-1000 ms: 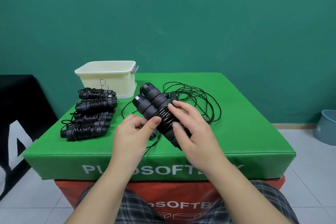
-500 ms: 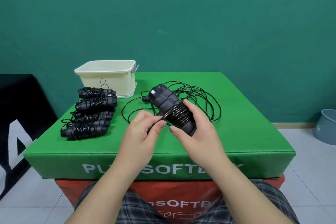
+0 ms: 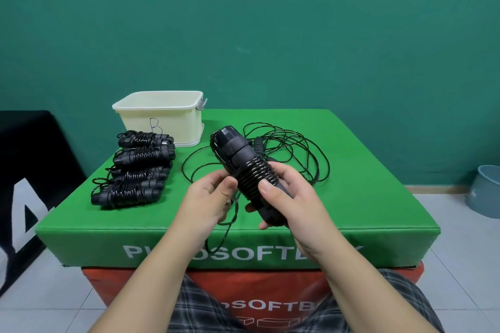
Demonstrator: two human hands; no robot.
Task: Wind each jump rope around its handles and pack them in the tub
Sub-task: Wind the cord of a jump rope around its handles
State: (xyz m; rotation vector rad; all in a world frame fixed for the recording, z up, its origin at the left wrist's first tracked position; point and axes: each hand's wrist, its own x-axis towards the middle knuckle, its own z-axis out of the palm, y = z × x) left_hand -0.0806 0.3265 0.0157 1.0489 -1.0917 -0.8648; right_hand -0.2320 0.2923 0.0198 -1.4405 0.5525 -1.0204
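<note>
My right hand (image 3: 290,199) grips a pair of black jump rope handles (image 3: 238,153), tilted up to the left, with black cord coiled around their middle. My left hand (image 3: 208,197) pinches the cord beside the coils; a loop of it hangs below over the box's front edge. A loose black rope (image 3: 292,151) lies in tangled loops behind the hands. Several wound jump ropes (image 3: 138,170) lie in a row at the left. The cream tub (image 3: 162,119) stands at the back left.
Everything rests on a green soft box (image 3: 351,211) stacked on a red one (image 3: 270,286). A grey-blue bucket (image 3: 487,192) stands on the tiled floor at the right. A black mat (image 3: 29,159) leans at the left. The teal wall is behind.
The handle bundle has turned upright toward me and dropped nearer the front edge. My left hand has brought the cord round to its left side, adding coils.
</note>
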